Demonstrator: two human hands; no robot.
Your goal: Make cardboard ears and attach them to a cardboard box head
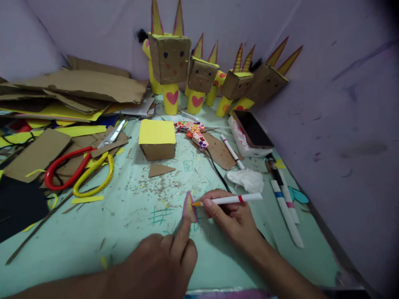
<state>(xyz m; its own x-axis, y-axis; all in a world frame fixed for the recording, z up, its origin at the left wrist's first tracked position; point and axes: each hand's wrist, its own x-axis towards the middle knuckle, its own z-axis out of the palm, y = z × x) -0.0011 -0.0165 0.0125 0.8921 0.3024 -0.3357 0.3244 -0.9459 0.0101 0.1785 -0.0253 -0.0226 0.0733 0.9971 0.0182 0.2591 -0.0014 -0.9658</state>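
Pinning a small pink triangle [190,206] flat to the pale green worktop [93,236], my left hand [162,259] comes in from 7 o'clock with the forearm low across the bottom edge. Its fingers are curled into a loose fist, only the forefinger [184,228] stretched out, its tip pressing the triangle's lower edge. My right hand [232,218] enters from 5 o'clock, wrist resting on the worktop, thumb and fingers pinched round a white marker [230,200] with a red band. The marker lies almost level, its orange tip touching the triangle's right edge, its tail pointing toward 3 o'clock. The triangle sits just below centre, between both hands. At 12 o'clock of it stands a cardboard box [157,139] with a yellow top; at 10 o'clock lie red and yellow scissors [79,172]; further markers [286,207] lie at 3 o'clock. Cardboard figures [199,74] line the far wall.
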